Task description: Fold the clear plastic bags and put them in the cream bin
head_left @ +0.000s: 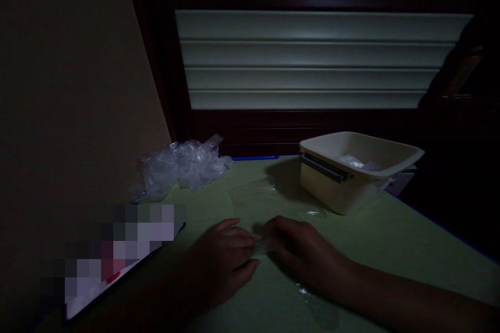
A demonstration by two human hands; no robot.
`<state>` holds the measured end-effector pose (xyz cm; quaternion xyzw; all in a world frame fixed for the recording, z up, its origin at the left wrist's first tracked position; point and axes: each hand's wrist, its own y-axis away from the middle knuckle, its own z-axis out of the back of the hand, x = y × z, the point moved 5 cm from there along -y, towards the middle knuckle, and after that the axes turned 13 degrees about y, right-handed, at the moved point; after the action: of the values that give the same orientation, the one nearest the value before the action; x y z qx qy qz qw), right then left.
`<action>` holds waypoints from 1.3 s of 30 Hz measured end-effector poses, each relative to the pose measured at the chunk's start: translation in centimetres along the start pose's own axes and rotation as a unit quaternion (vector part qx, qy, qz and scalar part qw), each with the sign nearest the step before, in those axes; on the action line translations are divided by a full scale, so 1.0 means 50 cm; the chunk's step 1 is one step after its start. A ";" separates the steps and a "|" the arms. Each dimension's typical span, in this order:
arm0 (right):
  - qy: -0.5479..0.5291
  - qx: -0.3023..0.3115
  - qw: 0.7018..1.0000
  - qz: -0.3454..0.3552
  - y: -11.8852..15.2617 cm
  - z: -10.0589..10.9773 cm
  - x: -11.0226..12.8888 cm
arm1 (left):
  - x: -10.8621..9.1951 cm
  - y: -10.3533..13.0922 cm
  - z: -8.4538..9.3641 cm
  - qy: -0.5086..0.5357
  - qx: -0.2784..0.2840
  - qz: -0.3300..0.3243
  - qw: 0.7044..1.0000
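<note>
A thin clear plastic bag (266, 245) lies on the green tabletop (363, 250), between my two hands. My left hand (230, 255) rests over its left edge with the fingers stretched out and the thumb apart. From the right, my right hand (299, 242) has its fingers curled together in a pinch on the plastic; the fingertips are blurred and partly hidden. More clear plastic film (253, 192) lies flat beyond the hands. Another clear piece (316, 302) is spread nearer to me, below my right wrist.
Crumpled clear plastic bags (183, 164) are heaped at the back left by the wall. A cream plastic bin (328, 187) with a grey handle stands at the back right, with some clear plastic inside. A pixelated flat item (128, 255) lies at left. The room is dim.
</note>
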<state>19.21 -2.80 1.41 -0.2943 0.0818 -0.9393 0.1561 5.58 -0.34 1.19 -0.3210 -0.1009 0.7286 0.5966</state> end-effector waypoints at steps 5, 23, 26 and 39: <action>0.002 -0.014 0.999 -0.029 0.001 -0.006 -0.012 | -0.002 0.002 0.000 0.002 0.009 -0.008 1.000; 0.039 -0.050 0.995 -0.078 -0.001 -0.003 -0.045 | -0.010 -0.009 0.003 -0.038 0.020 -0.023 0.999; 0.028 -0.049 0.995 -0.078 -0.004 0.001 -0.048 | -0.015 -0.010 0.003 -0.060 0.027 -0.029 0.997; 0.174 -0.036 0.983 0.049 -0.009 0.024 -0.021 | -0.019 -0.006 0.004 -0.080 0.024 -0.039 0.996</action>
<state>20.62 -2.10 1.91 -0.1277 0.1555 -0.9639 0.1745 5.80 -1.12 1.83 -0.2433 -0.1436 0.7305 0.6217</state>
